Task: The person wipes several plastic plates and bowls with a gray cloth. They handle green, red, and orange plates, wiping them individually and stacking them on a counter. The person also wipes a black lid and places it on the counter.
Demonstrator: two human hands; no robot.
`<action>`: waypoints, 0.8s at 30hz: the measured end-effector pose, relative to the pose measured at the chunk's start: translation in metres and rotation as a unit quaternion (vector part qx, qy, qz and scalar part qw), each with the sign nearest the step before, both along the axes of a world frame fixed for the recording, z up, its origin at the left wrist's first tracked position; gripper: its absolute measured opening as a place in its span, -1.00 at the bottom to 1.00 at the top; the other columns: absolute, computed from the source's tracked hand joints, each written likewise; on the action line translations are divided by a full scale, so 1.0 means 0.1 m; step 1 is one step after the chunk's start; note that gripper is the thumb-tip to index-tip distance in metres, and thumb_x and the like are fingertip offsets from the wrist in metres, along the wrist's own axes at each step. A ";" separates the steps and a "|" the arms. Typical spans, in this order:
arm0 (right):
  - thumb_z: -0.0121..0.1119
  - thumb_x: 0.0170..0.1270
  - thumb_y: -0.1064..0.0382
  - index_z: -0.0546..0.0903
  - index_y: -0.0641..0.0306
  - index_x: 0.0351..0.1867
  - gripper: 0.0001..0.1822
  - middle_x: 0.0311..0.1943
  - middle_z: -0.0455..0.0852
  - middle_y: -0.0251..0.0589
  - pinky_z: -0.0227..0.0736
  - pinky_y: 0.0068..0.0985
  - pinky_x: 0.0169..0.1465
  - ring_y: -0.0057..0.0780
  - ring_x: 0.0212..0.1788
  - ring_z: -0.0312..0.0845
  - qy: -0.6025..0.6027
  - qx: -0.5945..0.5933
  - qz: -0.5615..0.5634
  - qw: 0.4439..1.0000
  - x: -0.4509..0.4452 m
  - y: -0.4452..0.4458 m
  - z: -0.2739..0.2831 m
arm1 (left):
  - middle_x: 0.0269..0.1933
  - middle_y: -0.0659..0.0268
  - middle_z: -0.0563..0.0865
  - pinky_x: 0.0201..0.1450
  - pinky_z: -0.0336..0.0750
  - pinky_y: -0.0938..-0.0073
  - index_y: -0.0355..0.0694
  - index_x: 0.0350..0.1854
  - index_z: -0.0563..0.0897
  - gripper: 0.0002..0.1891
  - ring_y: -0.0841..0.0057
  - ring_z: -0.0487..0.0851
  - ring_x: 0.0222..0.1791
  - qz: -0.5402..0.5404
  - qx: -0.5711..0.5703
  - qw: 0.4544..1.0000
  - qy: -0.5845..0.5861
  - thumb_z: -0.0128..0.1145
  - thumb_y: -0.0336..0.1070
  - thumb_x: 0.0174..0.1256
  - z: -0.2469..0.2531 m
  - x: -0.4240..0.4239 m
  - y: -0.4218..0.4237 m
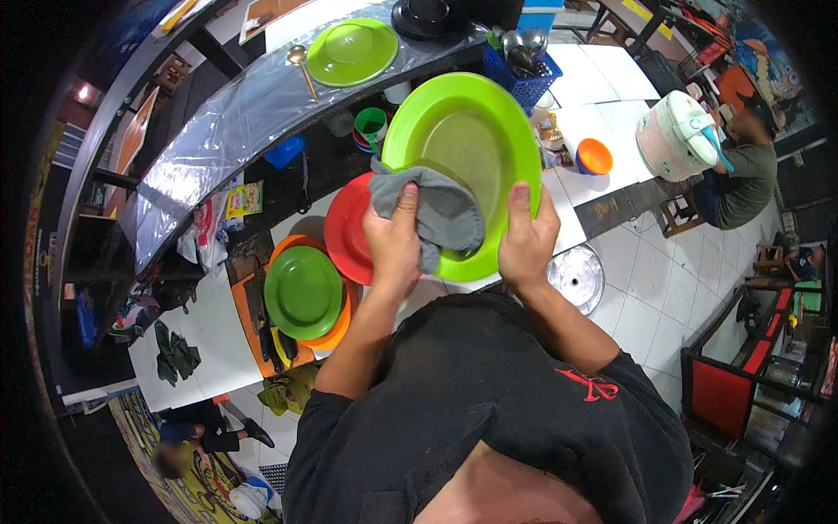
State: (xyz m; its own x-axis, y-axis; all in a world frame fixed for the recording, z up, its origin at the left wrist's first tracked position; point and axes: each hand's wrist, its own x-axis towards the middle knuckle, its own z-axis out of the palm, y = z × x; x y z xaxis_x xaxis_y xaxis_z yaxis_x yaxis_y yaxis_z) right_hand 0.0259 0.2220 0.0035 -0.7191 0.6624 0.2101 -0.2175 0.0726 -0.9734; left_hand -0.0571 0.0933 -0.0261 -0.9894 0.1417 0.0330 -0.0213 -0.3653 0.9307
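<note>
A large lime-green plastic basin (pixel 484 144) is tilted up in front of me. My right hand (pixel 530 236) grips its right rim, thumb on the inside. My left hand (pixel 396 242) clasps a grey cloth (pixel 448 206) that lies over the basin's lower left rim and inner wall. Behind the left hand a red plate (pixel 347 229) is partly hidden by the cloth and basin. Further left, a green plate (pixel 304 292) rests on an orange plate (pixel 334 337).
Knives lie on an orange cutting board (pixel 249 314) at the left. A lime-green plate (pixel 352 52) and a gold spoon (pixel 302 72) are on the plastic-covered shelf. A blue basket (pixel 524 82) holds utensils. Right are an orange bowl (pixel 594 156), a lidded bucket (pixel 677 136) and a seated person (pixel 749 170).
</note>
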 end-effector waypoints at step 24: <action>0.22 0.24 0.23 0.57 0.30 0.03 -0.65 -0.31 0.66 0.16 0.44 -0.10 0.05 0.18 -0.15 0.58 -0.075 0.461 0.497 0.731 -0.28 0.44 0.58 | -0.34 0.02 0.73 -0.20 0.59 0.24 -0.25 -0.24 0.70 -0.69 0.10 0.73 -0.29 -0.320 -0.447 0.757 0.352 0.33 -0.49 -0.16 0.85 -0.19 -0.51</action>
State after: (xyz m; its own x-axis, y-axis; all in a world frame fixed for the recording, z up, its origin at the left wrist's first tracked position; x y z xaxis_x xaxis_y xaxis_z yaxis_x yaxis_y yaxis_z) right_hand -0.0020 0.2659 0.0618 -0.8101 -0.5764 0.1077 -0.5047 0.5919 -0.6284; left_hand -0.0759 0.0424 0.0592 -0.4897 0.8624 0.1284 0.6893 0.2928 0.6626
